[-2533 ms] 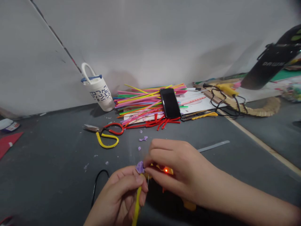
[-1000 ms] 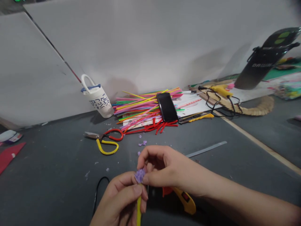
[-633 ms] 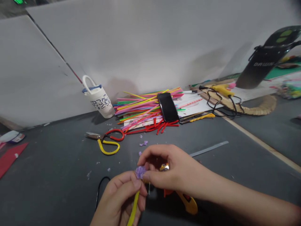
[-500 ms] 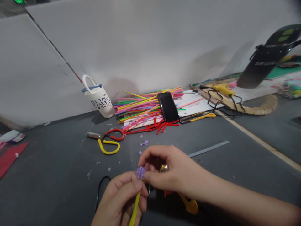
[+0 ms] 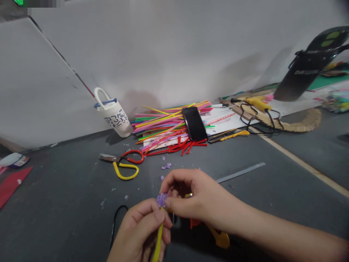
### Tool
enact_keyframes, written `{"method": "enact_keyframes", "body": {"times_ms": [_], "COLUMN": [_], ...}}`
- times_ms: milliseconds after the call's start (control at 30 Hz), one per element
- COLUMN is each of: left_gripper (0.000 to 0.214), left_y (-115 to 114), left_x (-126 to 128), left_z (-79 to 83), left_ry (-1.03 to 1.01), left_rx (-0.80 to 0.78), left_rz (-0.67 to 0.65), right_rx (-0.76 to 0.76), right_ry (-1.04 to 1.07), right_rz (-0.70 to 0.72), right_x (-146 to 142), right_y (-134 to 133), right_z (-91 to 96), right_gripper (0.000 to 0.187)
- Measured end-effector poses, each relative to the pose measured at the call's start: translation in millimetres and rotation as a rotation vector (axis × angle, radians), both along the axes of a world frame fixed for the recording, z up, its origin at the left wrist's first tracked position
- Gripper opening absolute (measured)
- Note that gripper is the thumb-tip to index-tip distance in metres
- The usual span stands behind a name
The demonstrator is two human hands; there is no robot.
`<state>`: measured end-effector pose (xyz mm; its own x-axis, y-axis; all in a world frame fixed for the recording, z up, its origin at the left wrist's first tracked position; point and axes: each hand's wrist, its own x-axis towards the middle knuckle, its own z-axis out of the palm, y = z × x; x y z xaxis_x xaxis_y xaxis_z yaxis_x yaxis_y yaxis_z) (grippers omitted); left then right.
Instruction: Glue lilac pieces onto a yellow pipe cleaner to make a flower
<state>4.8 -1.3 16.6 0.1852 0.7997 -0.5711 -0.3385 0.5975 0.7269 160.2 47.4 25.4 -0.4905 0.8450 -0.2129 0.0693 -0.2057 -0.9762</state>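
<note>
Between thumb and fingers my left hand [image 5: 144, 225] pinches a yellow pipe cleaner [image 5: 158, 242], which runs down out of view. At its upper end sits a small crinkled purple flower-like piece [image 5: 161, 199]. My right hand [image 5: 193, 196] closes its thumb and fingertips on that purple piece from the right. Something gold and shiny [image 5: 188, 195] shows partly under the right palm; what it is I cannot make out. Below the right hand lies a partly covered orange-yellow item [image 5: 222, 239], and a bit of red [image 5: 195, 222] is beside it.
Scissors [image 5: 122, 162] lie left of the hands. Behind are a pile of coloured pipe cleaners [image 5: 160, 120], a phone [image 5: 195, 123] and a white cup [image 5: 117, 118]. A glue stick [image 5: 241, 173], glue gun [image 5: 257, 103] with cord and black bottle [image 5: 300, 72] are at right.
The purple piece has turned slightly and shifted a little left, showing more of the yellow stem's top beneath it. Both hands keep nearly the same place.
</note>
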Motion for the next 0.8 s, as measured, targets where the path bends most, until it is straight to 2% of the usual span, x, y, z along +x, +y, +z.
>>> {"method": "enact_keyframes", "body": {"times_ms": [233, 333, 533, 800], "left_gripper": [0.028, 0.026, 0.025, 0.027], "left_y": [-0.5, 0.5, 1.3, -0.8], "left_x": [-3.2, -3.2, -2.6, 3.9], "left_z": [-8.2, -7.9, -7.1, -4.7], "left_ry": [-0.002, -0.027, -0.050, 0.099], "left_rx": [0.000, 0.000, 0.013, 0.041], "left_rz": [0.013, 0.015, 0.016, 0.059], "right_rx": [0.009, -0.033, -0.003, -0.096], "right_ry": [-0.002, 0.027, 0.019, 0.057], "right_rz": [-0.029, -0.003, -0.025, -0.005], "right_x": [-2.9, -2.6, -3.0, -4.3], "right_y": [-1.2, 0.2, -0.1, -1.5], "right_z": [1.7, 3.7, 1.1, -0.4], "right_gripper": [0.012, 0.010, 0.012, 0.012]}}
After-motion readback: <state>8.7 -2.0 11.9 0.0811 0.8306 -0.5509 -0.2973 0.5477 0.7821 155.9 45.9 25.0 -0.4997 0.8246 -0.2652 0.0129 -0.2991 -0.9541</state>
